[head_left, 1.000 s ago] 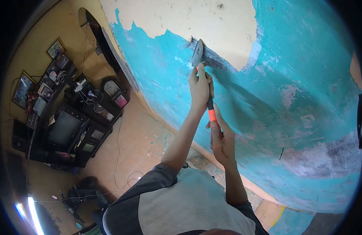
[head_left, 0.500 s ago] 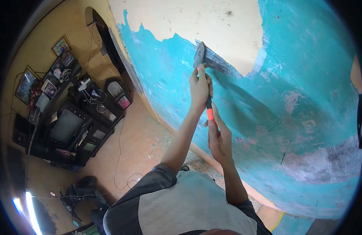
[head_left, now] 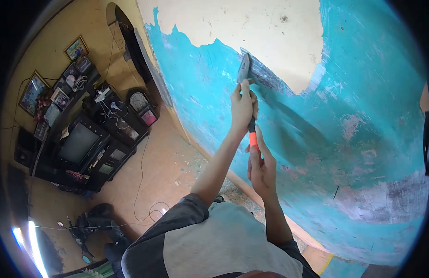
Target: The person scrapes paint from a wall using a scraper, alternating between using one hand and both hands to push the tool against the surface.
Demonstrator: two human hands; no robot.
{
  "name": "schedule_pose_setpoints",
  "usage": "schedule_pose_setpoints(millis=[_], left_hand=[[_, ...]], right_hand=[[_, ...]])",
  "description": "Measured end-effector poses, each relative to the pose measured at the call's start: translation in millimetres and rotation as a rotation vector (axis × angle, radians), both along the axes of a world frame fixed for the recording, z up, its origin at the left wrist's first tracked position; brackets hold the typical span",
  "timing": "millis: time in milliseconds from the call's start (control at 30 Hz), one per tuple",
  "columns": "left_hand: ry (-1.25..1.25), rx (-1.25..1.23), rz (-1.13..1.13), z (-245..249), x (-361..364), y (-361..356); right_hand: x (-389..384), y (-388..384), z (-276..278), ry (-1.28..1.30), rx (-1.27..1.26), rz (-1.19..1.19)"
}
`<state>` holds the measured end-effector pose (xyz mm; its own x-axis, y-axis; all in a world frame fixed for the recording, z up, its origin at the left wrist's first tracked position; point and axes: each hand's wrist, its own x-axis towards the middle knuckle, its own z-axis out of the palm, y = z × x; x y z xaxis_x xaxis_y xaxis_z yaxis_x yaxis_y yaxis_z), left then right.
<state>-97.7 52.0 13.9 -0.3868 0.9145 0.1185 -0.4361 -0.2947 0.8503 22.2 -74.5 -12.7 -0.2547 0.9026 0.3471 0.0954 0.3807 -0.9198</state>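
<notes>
A scraper (head_left: 243, 68) with a grey metal blade and a black and orange handle lies against the turquoise wall (head_left: 288, 120). Its blade tip is at the lower edge of a bare cream patch (head_left: 265, 37), beside a dark grey scraped strip. My left hand (head_left: 243, 105) is closed round the upper handle, just below the blade. Farther down, my right hand (head_left: 262, 169) has its fingers wrapped round the orange end of the same handle.
On the left stand a dark cabinet (head_left: 117, 160) with a television (head_left: 78, 143), and picture frames (head_left: 34, 91). A thin cable (head_left: 140, 190) runs over the floor (head_left: 163, 157), with paint flakes near the wall. A motorcycle (head_left: 91, 227) is at lower left.
The wall and room have shifted slightly right and down in view. Both hands and the scraper appear slightly lower and farther right, with the blade still near the cream patch's edge.
</notes>
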Motion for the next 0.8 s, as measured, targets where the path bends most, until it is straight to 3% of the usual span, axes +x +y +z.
schedule_pose_setpoints(millis=[67,300,467,600,800], left_hand=[[-0.019,0.001,-0.026,-0.2,-0.5,-2.1],[0.011,0.065,-0.013,5.9,-24.0,16.8],[-0.019,0.003,-0.028,2.3,-5.1,0.7],[-0.007,0.056,0.02,7.3,-21.0,18.3],[-0.027,0.077,0.064,10.5,-33.3,25.8]], right_hand=[[1.9,-5.7,9.0,-0.007,-0.135,0.003],[-17.7,16.2,8.2,0.053,0.011,0.056],[-4.2,-6.5,10.5,0.064,-0.192,0.024],[-13.3,17.7,15.7,0.054,-0.077,0.052],[-22.5,26.0,17.9,0.092,-0.128,0.102]])
